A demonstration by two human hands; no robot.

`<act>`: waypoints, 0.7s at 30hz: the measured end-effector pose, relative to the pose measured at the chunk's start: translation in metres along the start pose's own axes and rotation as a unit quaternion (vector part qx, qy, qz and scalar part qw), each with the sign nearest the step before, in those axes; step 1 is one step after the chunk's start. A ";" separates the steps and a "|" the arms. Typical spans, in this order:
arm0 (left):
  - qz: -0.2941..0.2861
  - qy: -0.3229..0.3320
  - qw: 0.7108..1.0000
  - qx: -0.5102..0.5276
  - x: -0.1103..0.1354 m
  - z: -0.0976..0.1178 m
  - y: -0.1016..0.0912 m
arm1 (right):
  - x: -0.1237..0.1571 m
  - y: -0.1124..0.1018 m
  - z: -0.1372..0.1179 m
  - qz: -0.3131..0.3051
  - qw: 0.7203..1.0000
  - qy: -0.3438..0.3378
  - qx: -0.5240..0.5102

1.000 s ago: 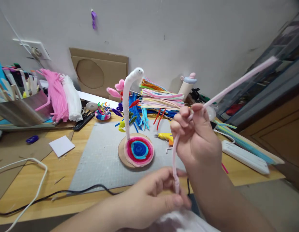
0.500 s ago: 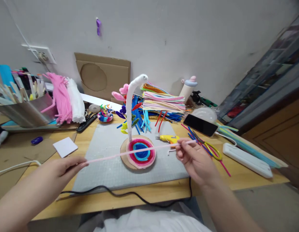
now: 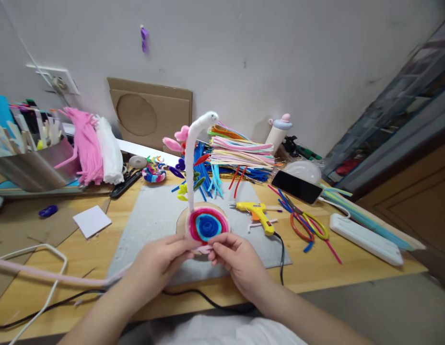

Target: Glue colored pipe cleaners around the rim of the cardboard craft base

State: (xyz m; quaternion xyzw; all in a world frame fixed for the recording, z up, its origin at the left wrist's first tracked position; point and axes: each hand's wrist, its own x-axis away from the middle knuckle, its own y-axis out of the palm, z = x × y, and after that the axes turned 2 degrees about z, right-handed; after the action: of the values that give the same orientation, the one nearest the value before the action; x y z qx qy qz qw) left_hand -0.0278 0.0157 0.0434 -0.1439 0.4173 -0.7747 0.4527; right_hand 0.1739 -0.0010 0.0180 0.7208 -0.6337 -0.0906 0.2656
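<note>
A cardboard disc covered with a spiral of pink, red and blue pipe cleaners (image 3: pixel 207 224) lies on a grey mat (image 3: pixel 154 225), with a tall white pipe-cleaner neck (image 3: pixel 191 158) rising from its left edge. My left hand (image 3: pixel 158 263) and my right hand (image 3: pixel 234 261) meet at the disc's near edge. Both pinch a pale pink pipe cleaner (image 3: pixel 46 274) there. Its long free end trails off to the left over the table.
A yellow glue gun (image 3: pixel 256 212) lies right of the disc, its black cord running past my right wrist. Behind are stacks of coloured pipe cleaners (image 3: pixel 240 151), a phone (image 3: pixel 297 187), scissors (image 3: pixel 309 225), a power strip (image 3: pixel 366 238), and pink and white bundles (image 3: pixel 96 148) at the left.
A second ago the hands held the pink pipe cleaner up, then stretched it out horizontally over the disc. Now both hands have come together at the disc's near edge and the free end hangs left.
</note>
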 end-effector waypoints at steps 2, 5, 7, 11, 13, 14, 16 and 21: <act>0.011 -0.017 0.998 -0.058 -0.001 -0.018 -0.018 | 0.000 -0.011 -0.004 0.018 1.000 -0.005 0.012; 0.046 -0.048 0.991 -0.112 -0.004 -0.041 -0.040 | 0.000 -0.028 -0.010 0.050 0.998 -0.023 0.014; 0.070 -0.040 0.989 -0.122 -0.007 -0.050 -0.046 | -0.001 -0.038 -0.013 0.071 0.997 -0.037 0.022; 0.068 -0.019 0.991 -0.115 -0.011 -0.051 -0.041 | -0.002 -0.051 -0.017 0.094 0.992 -0.055 0.059; 0.042 -0.001 0.994 -0.097 -0.012 -0.045 -0.033 | -0.002 -0.054 -0.017 0.091 0.989 -0.062 0.095; 0.029 0.008 0.996 -0.088 -0.012 -0.041 -0.030 | -0.002 -0.054 -0.016 0.086 0.987 -0.066 0.116; 0.015 0.023 0.997 -0.073 -0.012 -0.035 -0.023 | -0.001 -0.053 -0.015 0.071 0.981 -0.077 0.161; 0.026 0.044 0.997 -0.058 -0.012 -0.031 -0.010 | -0.002 -0.042 -0.006 -0.049 0.816 -0.250 0.519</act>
State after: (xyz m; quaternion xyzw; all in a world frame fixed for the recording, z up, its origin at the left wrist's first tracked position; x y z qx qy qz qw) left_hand -0.0459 0.0441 0.0337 -0.1248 0.4849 -0.7430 0.4442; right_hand 0.2127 0.0049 0.0015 0.7347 -0.5951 0.0615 -0.3197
